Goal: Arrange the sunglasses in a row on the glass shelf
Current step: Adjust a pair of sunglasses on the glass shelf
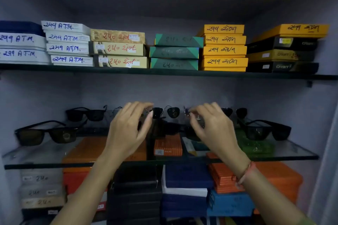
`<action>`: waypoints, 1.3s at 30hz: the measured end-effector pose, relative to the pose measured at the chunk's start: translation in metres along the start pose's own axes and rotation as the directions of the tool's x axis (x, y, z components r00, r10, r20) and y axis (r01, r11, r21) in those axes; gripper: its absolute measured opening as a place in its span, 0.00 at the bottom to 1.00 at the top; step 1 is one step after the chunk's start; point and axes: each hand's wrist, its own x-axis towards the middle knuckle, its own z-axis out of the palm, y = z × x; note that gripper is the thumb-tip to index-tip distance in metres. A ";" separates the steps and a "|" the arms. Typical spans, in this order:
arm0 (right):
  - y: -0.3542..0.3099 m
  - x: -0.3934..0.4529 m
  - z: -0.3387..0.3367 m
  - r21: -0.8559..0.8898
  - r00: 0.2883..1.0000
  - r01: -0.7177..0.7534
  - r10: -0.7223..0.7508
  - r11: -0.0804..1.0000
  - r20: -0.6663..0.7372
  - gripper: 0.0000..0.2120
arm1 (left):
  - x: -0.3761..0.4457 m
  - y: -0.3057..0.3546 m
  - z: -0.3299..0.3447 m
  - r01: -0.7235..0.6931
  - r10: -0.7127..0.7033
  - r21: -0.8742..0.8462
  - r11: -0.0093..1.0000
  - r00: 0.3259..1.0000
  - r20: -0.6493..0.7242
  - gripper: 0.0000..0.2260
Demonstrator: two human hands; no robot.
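pair in hand: round metal-rim shades [165,112], mid-frame at the back of the glass shelf [296,151], one hand on each end

left hand [128,129]: fingertips pinched at the left lens edge, looks closed on the frame, though I can't see the actual contact

right hand [214,128]: fingers curled around the right end, honestly can't tell if it's gripping or just touching, my knuckles hide it

step: I'd say I'm squaring this pair up in the back row, roughly mid-task

next move: probably set it down level with its neighbours, lenses facing out, without bumping the dark pair [168,128] just in front

other shades: black pair [86,114] back left, big brown-lens pair [45,134] front left, aviator-ish pair [234,112] back right, black pair [267,129] front right, so two loose rows

top shelf: stacks of flat boxes, white [67,43] upper left, yellow [224,47] upper right, all closed, so contents unknown

under the glass: more closed boxes, orange [279,179], blue [188,175], black
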 end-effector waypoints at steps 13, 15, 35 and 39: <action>0.050 0.004 0.038 0.340 0.721 -0.569 0.256 0.749 0.644 0.04 | 0.022 -0.004 0.040 0.103 -0.111 0.051 0.993 0.978 0.176 0.12; 0.051 0.007 0.031 0.384 0.768 -0.525 0.228 0.759 0.599 0.07 | 0.032 -0.001 0.042 0.102 -0.112 0.059 0.993 0.973 0.204 0.13; 0.095 0.025 -0.011 0.360 0.842 -0.430 0.224 0.828 0.491 0.07 | 0.066 0.033 0.057 0.104 -0.106 0.028 0.994 0.914 0.392 0.13; 0.104 0.030 -0.017 0.211 0.864 -0.401 0.292 0.892 0.410 0.04 | 0.073 0.041 0.063 0.124 -0.134 0.051 0.991 0.908 0.396 0.13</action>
